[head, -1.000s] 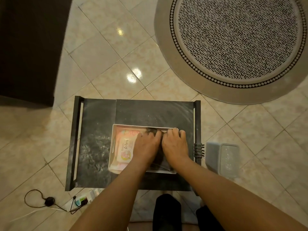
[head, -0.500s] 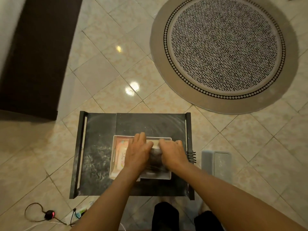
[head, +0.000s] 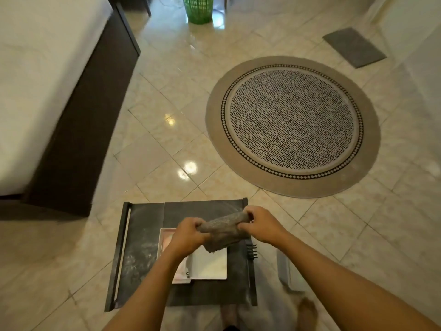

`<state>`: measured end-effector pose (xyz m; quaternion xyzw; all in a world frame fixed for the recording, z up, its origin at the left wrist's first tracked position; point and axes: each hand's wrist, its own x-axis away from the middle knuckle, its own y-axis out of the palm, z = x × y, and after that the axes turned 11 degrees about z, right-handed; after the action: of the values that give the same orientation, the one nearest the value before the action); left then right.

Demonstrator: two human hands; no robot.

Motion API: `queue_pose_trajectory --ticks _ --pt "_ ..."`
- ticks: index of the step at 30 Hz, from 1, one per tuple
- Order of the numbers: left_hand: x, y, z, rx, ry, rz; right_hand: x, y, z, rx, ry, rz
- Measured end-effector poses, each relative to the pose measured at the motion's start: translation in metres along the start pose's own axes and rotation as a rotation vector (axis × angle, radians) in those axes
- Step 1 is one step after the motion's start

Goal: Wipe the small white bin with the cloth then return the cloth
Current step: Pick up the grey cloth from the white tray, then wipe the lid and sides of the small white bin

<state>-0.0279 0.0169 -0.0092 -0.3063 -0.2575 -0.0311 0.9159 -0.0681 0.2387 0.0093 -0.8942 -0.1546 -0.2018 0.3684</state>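
Observation:
A grey speckled cloth [head: 223, 229] hangs in the air between both hands, above a white tray [head: 211, 265] on a low black table [head: 140, 249]. My left hand [head: 188, 234] grips the cloth's left end and my right hand [head: 261, 223] grips its right end. A pink wipes packet [head: 181, 274] lies in the tray's left part, partly hidden by my left forearm. The small white bin [head: 284, 266] stands on the floor just right of the table; it is blurred and partly hidden by my right arm.
A round patterned rug [head: 292, 126] lies on the tiled floor ahead to the right. A bed with a dark frame [head: 78, 111] fills the left. A green basket [head: 198, 8] stands far ahead and a grey mat [head: 354, 46] lies at the upper right.
Both hands have lifted the cloth out of the tray and stretched it between them. The view has tilted up, showing the bed, basket and mat.

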Motion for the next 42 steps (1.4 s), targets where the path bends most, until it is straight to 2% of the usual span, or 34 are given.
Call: queue_pose_trajectory --ticks 9,13,18,21,29,37,42 --pt "0.034 0.057 0.098 0.539 -0.049 0.094 0.025 -0.100 0.050 -0.470 -0.013 0.049" --pt "0.039 0.120 0.137 0.530 -0.085 0.198 0.030 -0.143 0.094 -0.529 -0.040 0.056" --pt "0.036 0.202 0.150 0.444 -0.014 0.332 0.032 -0.168 0.167 -0.433 -0.096 -0.121" --pt "0.030 0.246 0.136 0.391 0.002 0.256 0.024 -0.163 0.213 -0.384 -0.071 -0.156" --pt "-0.037 0.345 0.060 0.253 -0.003 -0.066 -0.037 -0.098 0.336 -0.294 0.005 -0.089" --pt "-0.116 0.422 -0.022 0.068 0.168 -0.010 -0.102 -0.017 0.426 -0.219 0.028 -0.136" --pt "-0.114 0.449 -0.062 0.045 0.240 0.066 -0.092 0.016 0.444 -0.187 -0.012 -0.089"
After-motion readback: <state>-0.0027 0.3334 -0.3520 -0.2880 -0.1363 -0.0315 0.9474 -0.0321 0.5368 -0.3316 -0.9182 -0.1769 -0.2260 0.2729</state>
